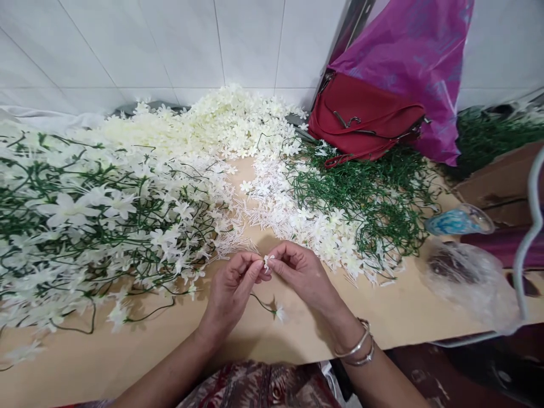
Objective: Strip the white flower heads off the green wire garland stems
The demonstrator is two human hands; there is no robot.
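Close to the table's front edge, my left hand (233,289) and my right hand (304,275) meet, both with fingers pinched on a small white flower piece (267,262) between them. Just below them a single white flower on a green stem (279,313) lies on the tan table (170,340). Left of my hands spreads a big heap of white flowers with green stems (106,215). Thin white sticks (266,212) and loose white blossoms (335,238) lie in front of my hands. A pile of green stems (361,192) is at the right.
Cream blossoms (233,116) are heaped by the tiled wall. A red bag (365,116) leans there before a purple plastic bag (416,62). On the right are a blue-patterned cup (457,221), a clear plastic bag (476,283), a cardboard box (501,181) and a curved grey tube (525,243).
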